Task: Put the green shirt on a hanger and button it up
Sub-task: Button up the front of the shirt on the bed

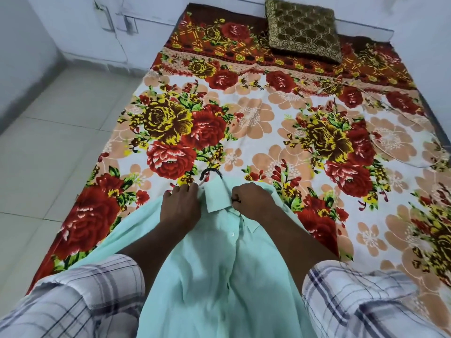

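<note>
hanger mostly hidden under shirt, hem cropped

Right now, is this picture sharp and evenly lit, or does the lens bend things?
Head view: soft, even light, no glare; the wide lens bows the edges of the bed; the green shirt, left hand and right hand look sharp; the wall fittings at top left are slightly blurred.
</note>
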